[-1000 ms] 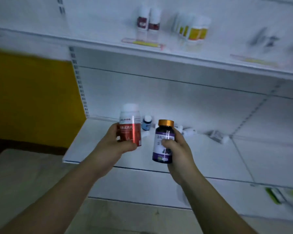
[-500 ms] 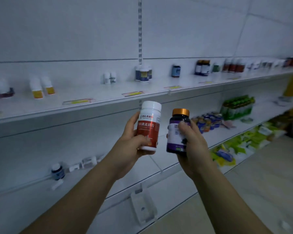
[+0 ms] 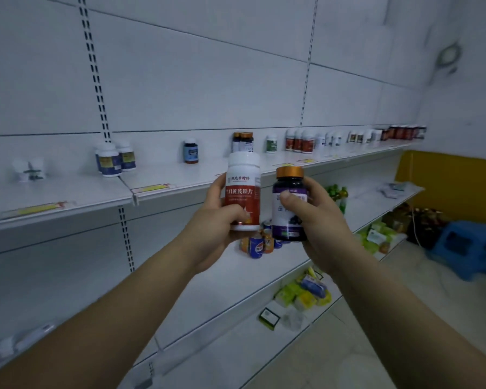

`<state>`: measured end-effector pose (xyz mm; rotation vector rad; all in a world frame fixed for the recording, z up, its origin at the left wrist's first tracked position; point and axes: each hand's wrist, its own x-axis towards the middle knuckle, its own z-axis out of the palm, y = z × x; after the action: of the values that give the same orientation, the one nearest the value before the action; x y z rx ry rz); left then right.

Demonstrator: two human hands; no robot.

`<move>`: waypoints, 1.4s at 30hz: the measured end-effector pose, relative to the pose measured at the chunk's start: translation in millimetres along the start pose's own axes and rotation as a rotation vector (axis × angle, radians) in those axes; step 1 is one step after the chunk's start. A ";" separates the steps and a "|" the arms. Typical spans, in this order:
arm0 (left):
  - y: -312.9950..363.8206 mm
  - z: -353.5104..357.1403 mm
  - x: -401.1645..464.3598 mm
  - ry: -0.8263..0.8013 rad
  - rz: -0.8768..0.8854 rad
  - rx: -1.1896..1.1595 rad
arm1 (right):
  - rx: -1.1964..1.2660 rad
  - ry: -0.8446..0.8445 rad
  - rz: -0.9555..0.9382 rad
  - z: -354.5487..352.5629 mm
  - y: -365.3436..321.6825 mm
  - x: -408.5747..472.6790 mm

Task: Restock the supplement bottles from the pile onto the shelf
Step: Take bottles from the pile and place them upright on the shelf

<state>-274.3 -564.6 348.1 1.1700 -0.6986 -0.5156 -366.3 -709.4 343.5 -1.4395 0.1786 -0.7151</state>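
Note:
My left hand (image 3: 213, 226) grips a white bottle with a red label (image 3: 243, 189), held upright in front of the upper shelf (image 3: 68, 192). Beside it my right hand (image 3: 317, 220) grips a dark purple bottle with a gold cap (image 3: 289, 192), also upright. Both bottles hang in the air at about the height of the shelf's front edge, close together without touching. On the upper shelf stand blue-labelled bottles (image 3: 112, 160), a single dark bottle (image 3: 190, 151), two gold-capped bottles (image 3: 243, 141) and a row of red-labelled bottles (image 3: 299, 141) further right.
Small cans (image 3: 257, 245) stand on the middle shelf just behind my hands. Green bottles (image 3: 335, 192) sit further right. Yellow-green packets (image 3: 303, 293) lie on the lowest shelf. A blue stool (image 3: 472, 248) stands on the floor at right by a yellow wall (image 3: 455, 183).
My view has swung right along the shelving and both hands have risen slightly with their bottles. The grips on both bottles are the same.

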 end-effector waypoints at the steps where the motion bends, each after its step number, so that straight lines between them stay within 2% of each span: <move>1: -3.3 3.2 13.9 0.001 -0.006 -0.002 | -0.004 0.001 0.004 -8.2 2.5 14.9; 13: -43.7 3.1 243.1 0.115 0.028 0.072 | -0.119 -0.022 0.016 -74.3 48.1 236.1; 17: -47.5 0.5 319.3 0.227 0.027 0.127 | -0.164 -0.049 0.009 -91.1 56.4 314.6; 21: -53.5 -12.9 377.4 0.371 0.045 0.329 | -0.191 -0.071 -0.015 -95.9 74.1 390.9; 23: -57.6 -19.5 398.3 0.403 0.063 0.392 | -0.203 -0.108 -0.025 -92.6 84.7 429.0; 26: -66.8 -23.8 425.1 0.470 -0.001 0.479 | -0.234 -0.179 -0.009 -85.6 101.9 485.1; 33: -99.0 -6.0 472.6 0.647 -0.082 0.729 | -0.385 -0.463 -0.010 -71.9 149.2 590.6; 38: -97.5 -7.2 484.3 0.720 -0.168 0.824 | -0.384 -0.539 -0.042 -63.9 162.8 624.9; 42: -100.5 -5.8 489.8 0.758 -0.227 0.886 | -0.494 -0.614 -0.084 -55.8 161.5 631.5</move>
<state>64.5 -932.1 361.4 2.1259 -0.0958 0.1199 153.5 -1105.5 373.3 -2.0833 -0.1994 -0.2707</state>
